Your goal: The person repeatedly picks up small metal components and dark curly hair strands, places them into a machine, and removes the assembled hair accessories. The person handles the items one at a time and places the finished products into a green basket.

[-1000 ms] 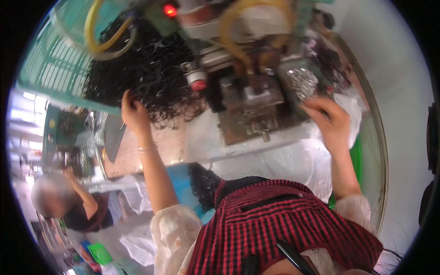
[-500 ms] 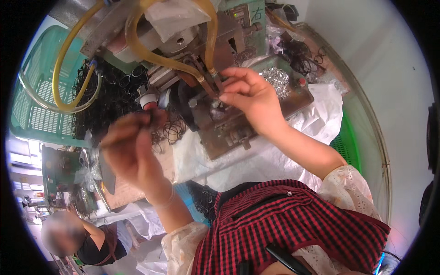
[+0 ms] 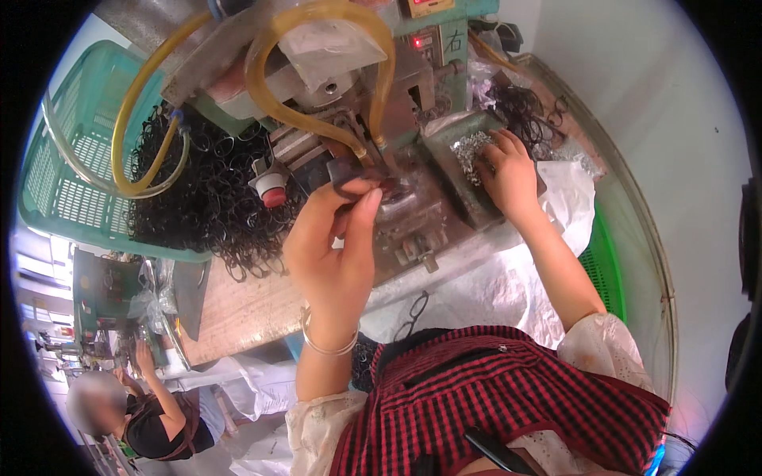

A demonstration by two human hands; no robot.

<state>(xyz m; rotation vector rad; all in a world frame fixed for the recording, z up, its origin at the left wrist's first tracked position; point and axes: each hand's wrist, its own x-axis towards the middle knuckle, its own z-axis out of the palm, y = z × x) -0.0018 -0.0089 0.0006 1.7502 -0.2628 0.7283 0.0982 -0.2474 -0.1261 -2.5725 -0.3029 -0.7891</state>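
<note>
Head view: left hand (image 3: 333, 246) pinching a thin black elastic loop (image 3: 347, 190) at the grey metal press (image 3: 397, 202); right hand (image 3: 508, 170), beside it, fingering small silvery clips (image 3: 470, 151).

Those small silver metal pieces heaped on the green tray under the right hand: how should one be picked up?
Pinch a single piece at the edge of the silver heap from above with the right hand fingertips: the pieces lie loose and flat on the green tray, leaving only the top open.

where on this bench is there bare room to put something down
One bare patch: the wooden bench top, between the heap of black loops and the white plastic sheet. The rest is crowded: the machine fills the middle, where the left hand holds a loop, and the right hand rests on shiny bits.
</note>
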